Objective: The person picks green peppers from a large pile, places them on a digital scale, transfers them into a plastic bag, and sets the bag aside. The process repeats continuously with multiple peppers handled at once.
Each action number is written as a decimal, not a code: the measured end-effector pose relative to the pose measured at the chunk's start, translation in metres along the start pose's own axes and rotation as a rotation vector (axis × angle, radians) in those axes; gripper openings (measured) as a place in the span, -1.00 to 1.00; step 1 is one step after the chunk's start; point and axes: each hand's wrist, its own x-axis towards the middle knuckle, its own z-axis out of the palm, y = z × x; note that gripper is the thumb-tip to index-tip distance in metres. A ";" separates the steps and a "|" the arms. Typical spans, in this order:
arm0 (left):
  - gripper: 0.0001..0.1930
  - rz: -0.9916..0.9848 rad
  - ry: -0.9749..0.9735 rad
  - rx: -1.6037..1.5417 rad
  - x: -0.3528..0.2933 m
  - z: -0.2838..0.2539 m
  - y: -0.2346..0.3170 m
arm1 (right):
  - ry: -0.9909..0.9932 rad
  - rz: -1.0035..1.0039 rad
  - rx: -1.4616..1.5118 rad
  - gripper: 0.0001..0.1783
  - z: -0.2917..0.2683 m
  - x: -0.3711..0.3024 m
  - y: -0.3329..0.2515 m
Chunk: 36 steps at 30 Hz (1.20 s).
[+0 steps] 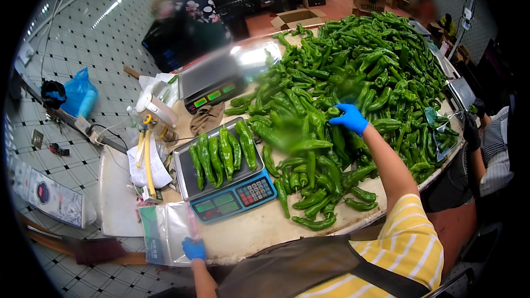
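Observation:
My right hand (350, 119), in a blue glove, reaches over a large heap of long green peppers (381, 55). Its fingers close round the end of one green pepper (333, 112). At the table's near edge, my left hand (194, 249), also gloved in blue, grips the lower right corner of a flat clear plastic bag (171, 229) with a green printed side. Several green peppers (225, 152) lie side by side on the tray of a blue digital scale (232, 196), just beyond the bag.
A second scale (212, 80) stands farther back, beside a brown cloth (207, 118). Left of the blue scale are a white tape dispenser (157, 111) and papers (148, 160). A co-worker's dark-gloved hand (472, 131) is at the right edge. Cardboard boxes (298, 18) stand beyond the table.

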 end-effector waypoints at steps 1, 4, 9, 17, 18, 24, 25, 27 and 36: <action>-0.56 -0.005 0.005 0.001 0.000 0.002 -0.004 | -0.005 -0.032 0.110 -0.23 -0.004 -0.009 -0.004; -0.52 -0.012 -0.004 0.004 -0.002 0.005 -0.010 | -0.077 0.022 0.492 -0.43 -0.029 -0.038 -0.041; -0.45 -0.053 -0.051 0.047 0.010 0.020 -0.017 | -0.271 -0.025 1.201 -0.47 -0.038 -0.049 -0.034; -0.38 0.045 -0.052 0.022 0.010 0.026 -0.026 | -0.532 0.090 1.953 -0.35 0.041 -0.073 -0.073; -0.38 0.045 -0.055 0.012 0.009 0.022 -0.022 | -0.609 0.067 2.024 -0.37 0.055 -0.072 -0.083; -0.44 0.097 -0.031 0.032 0.002 0.010 -0.017 | -0.870 0.169 2.420 -0.42 0.123 -0.071 -0.136; -0.44 0.102 -0.031 0.021 -0.001 0.007 -0.021 | -0.879 0.214 2.447 -0.42 0.131 -0.072 -0.144; -0.45 0.119 -0.033 -0.008 -0.004 0.004 -0.020 | -0.876 0.252 2.399 -0.45 0.146 -0.064 -0.151; -0.49 0.092 -0.020 -0.035 -0.009 -0.005 -0.009 | -0.824 0.369 2.240 -0.46 0.196 -0.025 -0.194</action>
